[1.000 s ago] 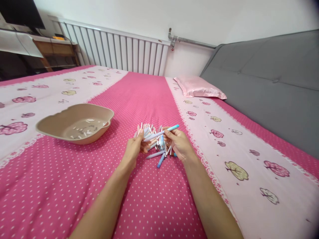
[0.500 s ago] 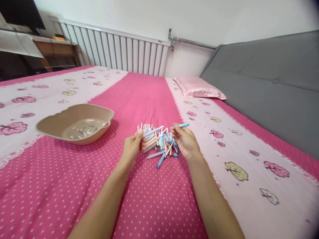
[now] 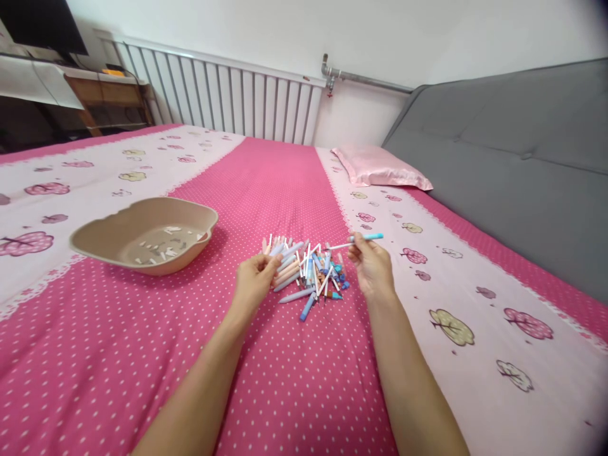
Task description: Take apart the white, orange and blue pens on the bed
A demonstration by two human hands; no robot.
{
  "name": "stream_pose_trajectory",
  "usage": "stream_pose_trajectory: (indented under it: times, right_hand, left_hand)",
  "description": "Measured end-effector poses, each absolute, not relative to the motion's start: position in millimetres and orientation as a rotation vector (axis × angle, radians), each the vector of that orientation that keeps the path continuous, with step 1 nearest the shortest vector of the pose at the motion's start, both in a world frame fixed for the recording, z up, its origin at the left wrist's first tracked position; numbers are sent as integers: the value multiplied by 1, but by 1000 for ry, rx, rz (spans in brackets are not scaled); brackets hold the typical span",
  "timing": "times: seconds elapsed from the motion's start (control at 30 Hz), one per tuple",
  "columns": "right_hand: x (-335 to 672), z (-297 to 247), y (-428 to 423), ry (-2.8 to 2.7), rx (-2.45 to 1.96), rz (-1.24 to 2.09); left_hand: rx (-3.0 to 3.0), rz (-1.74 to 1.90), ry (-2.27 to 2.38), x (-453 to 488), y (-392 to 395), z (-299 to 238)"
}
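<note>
My right hand (image 3: 373,266) is closed in a pinch on a slim pen (image 3: 373,237). Its light-blue end points right, and a thin white shaft reaches left over the pile. On the left side of the pile of pens (image 3: 311,272), my left hand (image 3: 256,275) has its thumb and fingers pressed together. Lavender pen pieces lie against those fingertips, but what they grip is hidden. Blue, lavender, peach and white pens and thin white sticks make up the pile, lying criss-cross on the pink dotted bedsheet (image 3: 294,380). A loose blue-ended pen (image 3: 308,306) sticks out at the near edge.
A beige basin (image 3: 109,231) with several small white and grey pieces inside stands on the bed to the left. At the back right lies a pink pillow (image 3: 380,168) beside a grey headboard (image 3: 517,120). A white radiator (image 3: 213,88) runs along the far wall.
My right hand has moved right with the pen, away from the pile, and more of its white shaft shows. My left hand has stayed almost in place, its fingers slightly lower.
</note>
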State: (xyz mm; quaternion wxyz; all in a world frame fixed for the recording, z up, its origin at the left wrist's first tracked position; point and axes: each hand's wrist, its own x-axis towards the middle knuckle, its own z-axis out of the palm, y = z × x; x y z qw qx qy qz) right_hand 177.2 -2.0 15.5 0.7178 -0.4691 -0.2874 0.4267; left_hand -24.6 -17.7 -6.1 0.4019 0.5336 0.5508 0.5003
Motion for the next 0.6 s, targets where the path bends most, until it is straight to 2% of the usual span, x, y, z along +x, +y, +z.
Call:
stream_pose_trajectory:
  times: [0.1, 0.23, 0.43, 0.6]
  right_hand:
    - [188, 2, 5, -722, -1186, 913]
    - [175, -20, 11, -1106, -1367, 988]
    - [160, -25, 9, -1441, -1522, 572]
    - [159, -13, 2, -1505, -1566, 454]
  left_hand:
    - [1293, 1422, 1592, -32, -14, -10]
    - [1457, 1371, 1875, -36, -12, -15]
    - [1737, 1208, 2152, -31, -9, -16]
    - [1807, 1148, 2103, -29, -8, -17]
